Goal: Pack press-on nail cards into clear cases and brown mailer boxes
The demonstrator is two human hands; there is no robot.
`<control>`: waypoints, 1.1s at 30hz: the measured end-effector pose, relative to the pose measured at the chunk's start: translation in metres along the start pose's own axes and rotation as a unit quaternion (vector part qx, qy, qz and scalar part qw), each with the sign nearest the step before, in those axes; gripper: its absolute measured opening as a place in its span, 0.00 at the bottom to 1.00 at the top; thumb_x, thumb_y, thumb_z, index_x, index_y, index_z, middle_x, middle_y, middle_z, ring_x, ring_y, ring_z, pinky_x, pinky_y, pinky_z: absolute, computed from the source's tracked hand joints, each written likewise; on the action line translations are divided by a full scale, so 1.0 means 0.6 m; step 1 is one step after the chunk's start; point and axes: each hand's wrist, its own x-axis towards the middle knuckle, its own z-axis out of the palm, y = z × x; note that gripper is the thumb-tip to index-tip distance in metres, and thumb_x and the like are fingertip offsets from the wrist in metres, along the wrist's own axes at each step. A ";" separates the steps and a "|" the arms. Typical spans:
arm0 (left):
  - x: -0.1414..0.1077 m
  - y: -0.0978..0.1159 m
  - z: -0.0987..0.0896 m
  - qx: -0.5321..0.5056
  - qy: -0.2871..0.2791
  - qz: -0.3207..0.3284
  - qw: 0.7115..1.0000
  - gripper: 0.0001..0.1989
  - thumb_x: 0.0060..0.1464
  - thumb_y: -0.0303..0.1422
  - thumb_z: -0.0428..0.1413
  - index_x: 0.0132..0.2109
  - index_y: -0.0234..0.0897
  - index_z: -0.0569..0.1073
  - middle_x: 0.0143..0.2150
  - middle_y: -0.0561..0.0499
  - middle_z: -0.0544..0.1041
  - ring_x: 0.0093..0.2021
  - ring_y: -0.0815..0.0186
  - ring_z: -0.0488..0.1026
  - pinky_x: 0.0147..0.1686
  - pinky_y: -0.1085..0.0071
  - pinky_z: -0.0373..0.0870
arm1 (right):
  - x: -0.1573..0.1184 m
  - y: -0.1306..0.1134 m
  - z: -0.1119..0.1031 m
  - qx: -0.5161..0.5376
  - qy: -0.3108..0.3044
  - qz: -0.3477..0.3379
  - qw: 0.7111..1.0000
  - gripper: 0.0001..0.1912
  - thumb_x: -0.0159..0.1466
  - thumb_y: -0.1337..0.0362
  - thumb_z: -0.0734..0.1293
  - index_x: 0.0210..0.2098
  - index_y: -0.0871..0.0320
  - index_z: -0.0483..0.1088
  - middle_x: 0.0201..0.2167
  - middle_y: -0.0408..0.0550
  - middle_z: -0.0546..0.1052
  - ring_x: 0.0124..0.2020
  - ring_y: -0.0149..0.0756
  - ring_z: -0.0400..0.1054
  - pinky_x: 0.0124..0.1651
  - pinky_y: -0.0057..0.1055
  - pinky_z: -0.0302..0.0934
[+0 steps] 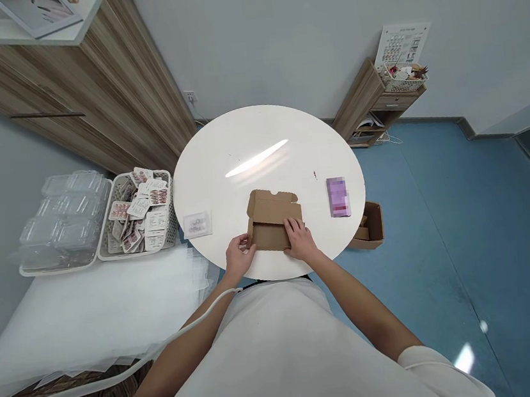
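A brown cardboard box [274,213] lies on the white round table [238,137] in front of me, its flap lid raised at the far side. My left hand [240,255] grips its left side with fingers curled at the edge. At the right side, my right hand [299,238] holds the box, with its fingers over the wall and the thumb near the front corner. The inside that shows is bare cardboard. Left of the box lies a clear flat packet [197,225] with small things in it, too small to name. To the right is a purple pack [337,196].
On the left stand a white basket [172,226] of printed cards and a tray of clear plastic boxes [62,217], beside stacked white sheets [113,301]. An open carton [373,227] is on the floor at right. A white cable [189,327] crosses my left forearm.
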 end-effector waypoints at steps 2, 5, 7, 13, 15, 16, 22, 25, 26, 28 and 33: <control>0.001 -0.002 -0.006 0.020 -0.019 0.005 1.000 0.22 0.42 0.38 0.57 0.46 0.35 0.68 0.47 0.43 0.68 0.44 0.62 0.68 0.37 0.67 0.71 | 0.000 0.003 0.002 0.011 0.004 -0.006 1.000 0.51 0.47 0.57 0.69 0.61 0.58 0.36 0.59 0.57 0.49 0.59 0.50 0.40 0.53 0.45 0.49; 0.011 -0.004 -0.008 0.037 -0.030 -0.008 0.999 0.17 0.47 0.39 0.53 0.43 0.35 0.68 0.45 0.44 0.69 0.42 0.63 0.69 0.35 0.68 0.70 | 0.001 0.008 0.008 0.030 0.010 -0.012 0.999 0.53 0.45 0.56 0.69 0.61 0.57 0.35 0.60 0.57 0.47 0.60 0.51 0.38 0.54 0.44 0.49; 0.022 -0.004 -0.004 0.049 -0.027 -0.024 0.998 0.15 0.48 0.37 0.51 0.44 0.35 0.66 0.41 0.46 0.70 0.37 0.66 0.70 0.35 0.69 0.69 | 0.002 0.011 0.013 0.039 0.015 -0.016 0.999 0.54 0.44 0.55 0.70 0.61 0.58 0.35 0.62 0.57 0.43 0.61 0.52 0.35 0.54 0.45 0.48; 0.041 -0.009 0.010 0.105 -0.050 -0.045 0.992 0.16 0.46 0.33 0.52 0.43 0.34 0.64 0.35 0.50 0.71 0.30 0.69 0.69 0.33 0.70 0.66 | 0.003 0.020 0.025 0.055 0.008 -0.048 0.997 0.61 0.40 0.54 0.73 0.62 0.59 0.31 0.63 0.58 0.37 0.63 0.53 0.27 0.57 0.47 0.42; 0.039 -0.011 0.009 0.111 -0.060 -0.039 0.991 0.15 0.46 0.32 0.51 0.43 0.34 0.64 0.35 0.50 0.71 0.30 0.69 0.69 0.32 0.71 0.65 | 0.002 0.025 0.027 0.061 -0.001 -0.062 0.996 0.63 0.39 0.53 0.73 0.62 0.59 0.29 0.63 0.57 0.38 0.63 0.53 0.26 0.58 0.47 0.41; 0.038 -0.011 0.009 0.115 -0.063 -0.036 0.991 0.15 0.47 0.32 0.51 0.44 0.34 0.64 0.36 0.49 0.71 0.31 0.68 0.69 0.32 0.71 0.65 | 0.002 0.027 0.028 0.064 -0.004 -0.068 0.996 0.64 0.39 0.53 0.73 0.62 0.59 0.28 0.63 0.57 0.39 0.63 0.53 0.26 0.58 0.47 0.40; 0.035 -0.020 0.006 0.137 -0.075 -0.019 0.988 0.14 0.48 0.31 0.49 0.44 0.34 0.62 0.37 0.48 0.70 0.33 0.67 0.69 0.33 0.71 0.64 | 0.007 0.035 0.030 0.091 -0.010 -0.072 0.993 0.66 0.39 0.50 0.72 0.62 0.60 0.25 0.63 0.58 0.37 0.63 0.53 0.25 0.58 0.50 0.40; 0.037 -0.021 0.005 0.174 -0.087 -0.032 0.980 0.16 0.47 0.28 0.48 0.46 0.34 0.61 0.33 0.50 0.70 0.33 0.65 0.69 0.31 0.71 0.62 | 0.009 0.033 0.027 0.095 -0.014 -0.079 0.992 0.67 0.38 0.50 0.73 0.61 0.59 0.25 0.63 0.58 0.37 0.63 0.54 0.25 0.58 0.51 0.39; 0.037 -0.020 0.005 0.187 -0.092 -0.037 0.977 0.17 0.46 0.28 0.48 0.46 0.34 0.60 0.32 0.50 0.70 0.33 0.65 0.69 0.31 0.71 0.62 | 0.009 0.032 0.026 0.095 -0.015 -0.083 0.992 0.67 0.38 0.50 0.73 0.61 0.59 0.25 0.63 0.58 0.37 0.63 0.54 0.24 0.58 0.51 0.39; 0.037 -0.016 0.007 0.208 -0.102 -0.044 0.972 0.18 0.45 0.27 0.49 0.46 0.34 0.60 0.31 0.50 0.70 0.33 0.63 0.69 0.30 0.70 0.61 | 0.009 0.031 0.025 0.093 -0.016 -0.090 0.991 0.67 0.38 0.50 0.73 0.61 0.59 0.25 0.63 0.58 0.37 0.63 0.54 0.24 0.58 0.51 0.40; 0.035 -0.009 0.016 0.225 -0.092 -0.045 0.969 0.18 0.45 0.26 0.49 0.47 0.34 0.60 0.34 0.47 0.71 0.35 0.61 0.69 0.31 0.69 0.62 | 0.007 0.033 0.023 0.084 -0.015 -0.095 0.992 0.67 0.38 0.49 0.73 0.62 0.60 0.25 0.63 0.59 0.36 0.63 0.55 0.24 0.58 0.51 0.39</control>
